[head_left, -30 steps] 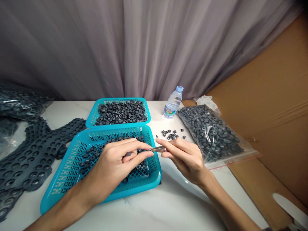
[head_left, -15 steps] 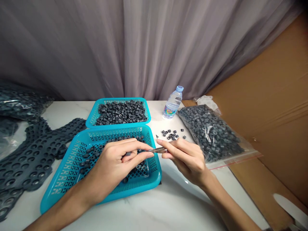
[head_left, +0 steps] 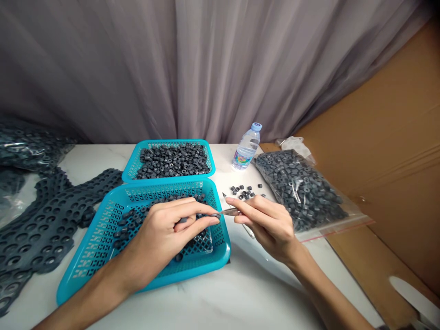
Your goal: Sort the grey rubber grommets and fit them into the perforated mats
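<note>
My left hand (head_left: 168, 231) hovers over the near blue basket (head_left: 99, 247), fingers pinched on a small dark rubber ring (head_left: 216, 215) at the basket's right rim. My right hand (head_left: 266, 224) is closed on a thin metal tool (head_left: 228, 211) whose tip meets that ring. Several more dark rings lie in the near basket under my left hand. A little heap of loose rings (head_left: 245, 191) lies on the white table just beyond my right hand.
A second blue basket (head_left: 172, 160) full of rings stands behind the near one. A clear bag of rings (head_left: 299, 188) lies at right, a water bottle (head_left: 247, 147) behind it. Perforated dark rubber sheets (head_left: 44, 220) spread at left. Cardboard (head_left: 388, 151) borders the right side.
My right hand has shifted slightly right and turned, so the tool's rear end now shows below the fingers. The left hand has hardly moved.
</note>
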### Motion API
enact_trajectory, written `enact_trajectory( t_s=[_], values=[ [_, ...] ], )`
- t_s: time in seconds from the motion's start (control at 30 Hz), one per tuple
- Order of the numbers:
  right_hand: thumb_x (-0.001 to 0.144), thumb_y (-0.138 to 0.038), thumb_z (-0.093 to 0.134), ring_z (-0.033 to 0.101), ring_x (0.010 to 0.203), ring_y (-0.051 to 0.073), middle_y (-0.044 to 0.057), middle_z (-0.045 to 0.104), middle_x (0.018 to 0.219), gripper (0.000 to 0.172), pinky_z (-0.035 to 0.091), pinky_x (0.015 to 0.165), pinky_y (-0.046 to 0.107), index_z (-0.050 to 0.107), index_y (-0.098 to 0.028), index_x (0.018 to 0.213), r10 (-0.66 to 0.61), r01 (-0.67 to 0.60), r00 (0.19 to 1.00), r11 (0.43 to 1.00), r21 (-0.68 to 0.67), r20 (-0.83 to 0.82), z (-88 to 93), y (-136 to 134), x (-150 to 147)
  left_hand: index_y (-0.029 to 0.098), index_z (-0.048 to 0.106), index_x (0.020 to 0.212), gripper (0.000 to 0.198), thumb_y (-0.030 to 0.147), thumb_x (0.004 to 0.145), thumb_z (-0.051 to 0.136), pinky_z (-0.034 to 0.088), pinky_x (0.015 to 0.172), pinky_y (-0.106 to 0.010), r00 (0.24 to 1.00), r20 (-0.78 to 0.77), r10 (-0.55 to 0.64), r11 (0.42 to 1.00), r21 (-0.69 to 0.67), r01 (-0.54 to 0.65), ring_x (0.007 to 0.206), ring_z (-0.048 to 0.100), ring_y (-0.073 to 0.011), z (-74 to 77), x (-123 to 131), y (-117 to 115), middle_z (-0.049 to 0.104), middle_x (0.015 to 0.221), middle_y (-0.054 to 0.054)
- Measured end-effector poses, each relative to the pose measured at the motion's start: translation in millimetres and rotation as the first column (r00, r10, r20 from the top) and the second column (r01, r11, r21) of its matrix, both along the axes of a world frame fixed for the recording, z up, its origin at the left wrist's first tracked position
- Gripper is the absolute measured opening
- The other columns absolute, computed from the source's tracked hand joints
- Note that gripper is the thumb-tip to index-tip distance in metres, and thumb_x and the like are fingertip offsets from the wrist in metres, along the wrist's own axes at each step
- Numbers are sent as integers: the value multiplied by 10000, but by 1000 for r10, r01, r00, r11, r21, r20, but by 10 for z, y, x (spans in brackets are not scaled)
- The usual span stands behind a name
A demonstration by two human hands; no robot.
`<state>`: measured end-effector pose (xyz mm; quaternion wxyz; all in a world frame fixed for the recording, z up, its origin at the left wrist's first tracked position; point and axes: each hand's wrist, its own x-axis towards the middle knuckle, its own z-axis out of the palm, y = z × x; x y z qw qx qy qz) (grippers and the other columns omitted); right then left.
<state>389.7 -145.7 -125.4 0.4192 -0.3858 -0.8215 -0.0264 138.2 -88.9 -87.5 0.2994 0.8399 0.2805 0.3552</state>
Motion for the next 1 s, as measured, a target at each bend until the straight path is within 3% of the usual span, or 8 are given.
enact_trajectory(
  t_s=[0.67,1.0],
  values=[
    [1046,-218,605,557,745,139,53,684,898,408,442,677,268,582,-134,1444,-19,17,997,999,28,81,24,-8,-3,267,759,1071,143,186,955,737,378,611,-183,1000,-10,-4,999,53,4,561,426,-58,-45,-11,9,373,647,86],
    [1051,-211,598,546,726,136,60,694,915,405,438,665,273,580,-142,1450,-17,13,996,999,43,83,36,-6,-6,253,770,1048,129,176,948,742,377,598,-190,1000,-14,-20,1000,19,20,559,432,-66,-22,-14,-2,366,637,80]
  ],
)
